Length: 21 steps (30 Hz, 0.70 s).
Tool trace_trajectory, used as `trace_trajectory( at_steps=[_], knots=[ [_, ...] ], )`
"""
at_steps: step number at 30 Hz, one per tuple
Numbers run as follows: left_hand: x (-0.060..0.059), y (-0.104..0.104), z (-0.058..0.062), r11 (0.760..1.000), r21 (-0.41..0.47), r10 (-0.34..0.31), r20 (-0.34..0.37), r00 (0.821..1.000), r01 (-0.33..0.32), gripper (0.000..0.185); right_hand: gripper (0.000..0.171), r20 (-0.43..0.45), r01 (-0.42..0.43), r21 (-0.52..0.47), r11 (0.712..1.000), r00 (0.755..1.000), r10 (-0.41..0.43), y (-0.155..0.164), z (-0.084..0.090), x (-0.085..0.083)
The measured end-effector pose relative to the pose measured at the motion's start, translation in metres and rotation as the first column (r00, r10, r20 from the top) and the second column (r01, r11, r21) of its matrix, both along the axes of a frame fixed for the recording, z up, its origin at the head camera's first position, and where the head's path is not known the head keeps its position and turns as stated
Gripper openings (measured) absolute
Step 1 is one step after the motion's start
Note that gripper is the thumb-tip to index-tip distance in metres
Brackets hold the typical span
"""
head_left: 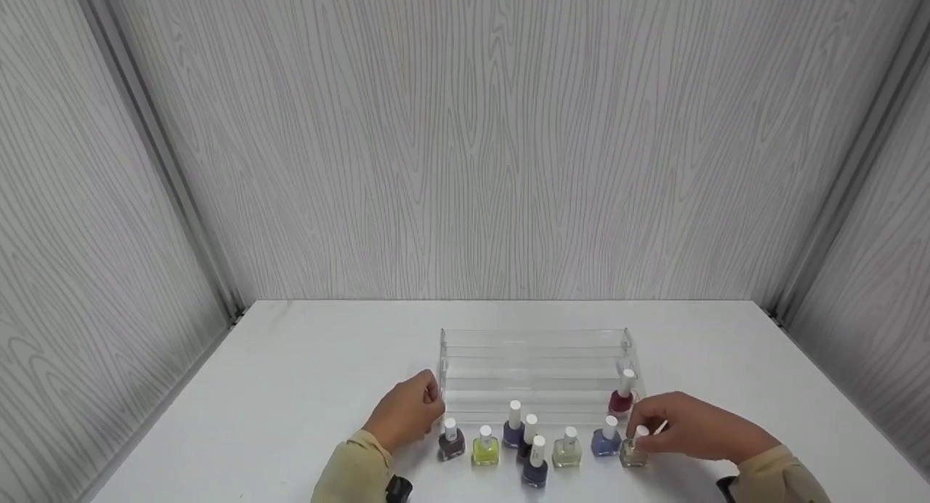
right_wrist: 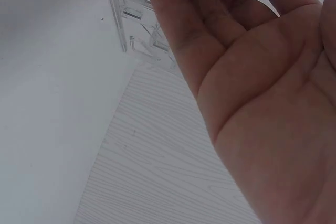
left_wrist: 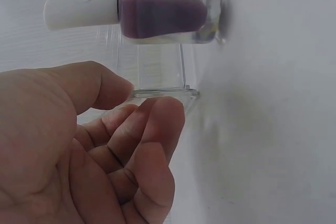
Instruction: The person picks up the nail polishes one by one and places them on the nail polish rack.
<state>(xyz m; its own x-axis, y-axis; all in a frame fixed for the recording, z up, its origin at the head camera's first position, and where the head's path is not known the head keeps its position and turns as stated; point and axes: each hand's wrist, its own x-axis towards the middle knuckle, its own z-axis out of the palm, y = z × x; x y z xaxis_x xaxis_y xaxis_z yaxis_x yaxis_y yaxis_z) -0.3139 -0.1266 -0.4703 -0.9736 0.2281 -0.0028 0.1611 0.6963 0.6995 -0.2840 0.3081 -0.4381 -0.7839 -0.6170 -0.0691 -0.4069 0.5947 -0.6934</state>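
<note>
A clear acrylic stepped rack (head_left: 534,361) stands mid-table with one red bottle (head_left: 622,397) on its lowest step at the right. Several nail polish bottles stand in front of it: mauve (head_left: 450,443), yellow (head_left: 484,448), purple (head_left: 514,428), navy (head_left: 536,467), pale green (head_left: 567,450), blue (head_left: 607,439). My left hand (head_left: 407,412) sits at the rack's front left corner (left_wrist: 163,92), fingers loosely curled and holding nothing, with the mauve bottle (left_wrist: 163,9) close by. My right hand (head_left: 690,427) has its fingertips at the cap of a pale beige bottle (head_left: 634,451). Its palm (right_wrist: 252,77) looks open.
The white table (head_left: 290,387) is boxed in by grey wood-grain walls (head_left: 465,139) at the back and both sides. Bare tabletop lies left and right of the rack. A dark bottle (head_left: 529,434) stands just behind the navy one.
</note>
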Motion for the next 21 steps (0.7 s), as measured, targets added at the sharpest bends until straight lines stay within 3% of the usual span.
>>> trace_trajectory(
  at_steps=[9,17,21],
  knots=[
    [0.0026,-0.0003,0.0020,1.000,-0.013,-0.003,-0.001,1.000,0.003,0.008,0.007,-0.030,0.029,0.066,0.997,0.999,-0.027,-0.0033,0.0030,0.0001],
    [0.0022,0.0010,0.0052,1.000,0.005,-0.019,0.001,1.000,0.019,0.009,0.008,-0.028,0.049,0.069,0.996,0.998,-0.047,-0.0020,0.0026,-0.0007],
    [0.0029,-0.0005,0.0028,0.999,-0.004,-0.032,-0.007,0.999,0.032,0.009,0.016,-0.011,0.060,0.051,0.997,0.998,-0.059,-0.0024,-0.0027,-0.0020]
  ],
)
